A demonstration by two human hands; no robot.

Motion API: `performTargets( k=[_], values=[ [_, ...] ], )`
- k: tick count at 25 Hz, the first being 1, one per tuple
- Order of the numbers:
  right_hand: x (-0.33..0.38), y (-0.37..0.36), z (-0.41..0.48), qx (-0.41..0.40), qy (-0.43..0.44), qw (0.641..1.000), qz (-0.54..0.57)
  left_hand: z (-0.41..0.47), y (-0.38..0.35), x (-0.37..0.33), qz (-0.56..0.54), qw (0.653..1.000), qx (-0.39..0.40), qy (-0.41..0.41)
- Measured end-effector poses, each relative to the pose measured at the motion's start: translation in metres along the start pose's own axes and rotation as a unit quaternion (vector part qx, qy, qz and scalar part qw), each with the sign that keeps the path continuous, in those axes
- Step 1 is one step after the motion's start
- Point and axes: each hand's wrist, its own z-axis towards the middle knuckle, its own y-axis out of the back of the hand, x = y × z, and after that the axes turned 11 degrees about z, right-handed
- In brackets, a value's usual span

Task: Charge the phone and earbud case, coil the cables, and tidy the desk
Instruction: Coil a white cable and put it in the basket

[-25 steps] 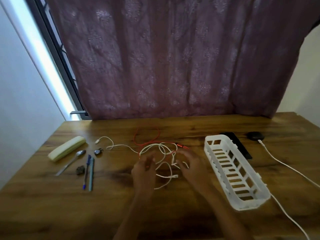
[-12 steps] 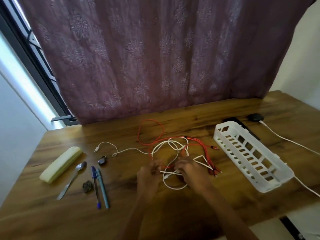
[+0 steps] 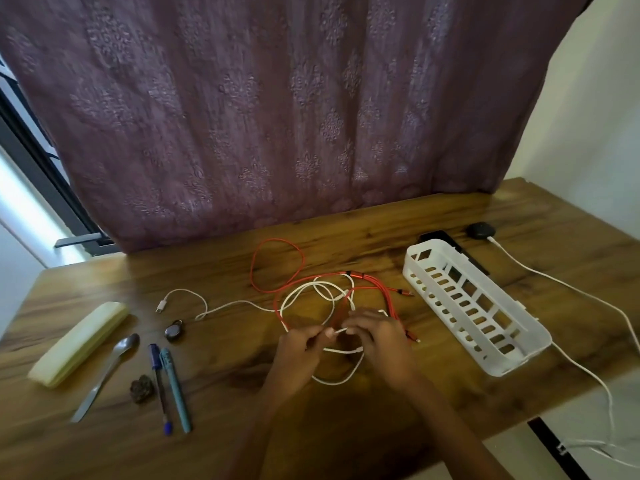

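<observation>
White charging cable [image 3: 341, 350] lies left of the slotted plastic basket [image 3: 509, 367], pinched at the fingertips by both the left hand [image 3: 301, 348] and the right hand [image 3: 381, 337]. A thin red cable [image 3: 252, 271] tangles with it. The phone [image 3: 436, 235] and the oval black earbud case [image 3: 480, 231] lie behind the basket. Surface: wood-grain desk [image 3: 104, 427], backed by a patterned purple curtain [image 3: 277, 116].

White cable [image 3: 332, 381] pinched between left hand [image 3: 300, 348] and right hand [image 3: 379, 336] over wooden desk [image 3: 346, 427]; red cable [image 3: 277, 268] tangled behind; white basket [image 3: 474, 306] placed right; pens [image 3: 169, 382], spoon [image 3: 107, 370] laid left.
</observation>
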Motion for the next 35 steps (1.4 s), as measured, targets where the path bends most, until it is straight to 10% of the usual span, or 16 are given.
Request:
performTargets(
  k=[5,12,26,30,35],
  values=[
    [0.03,0.035,0.024,-0.082,-0.055,0.971,0.218,0.002,0.033,-0.05,-0.214,0.976,0.038,0.006],
    [0.068,0.074,0.069,-0.152,-0.128,0.863,0.464,0.008,0.093,-0.146,-0.523,0.847,0.084,-0.048],
    [0.086,0.09,0.075,-0.026,-0.125,0.935,0.331,0.046,0.128,-0.211,-0.46,0.865,-0.074,-0.188],
    [0.09,0.098,0.067,-0.11,0.01,0.989,0.103,0.057,0.127,-0.2,-0.301,0.919,-0.168,-0.189],
    [0.11,0.126,0.077,-0.262,0.286,0.916,-0.102,0.059,0.116,-0.19,-0.28,0.928,-0.124,-0.213]
  ],
)
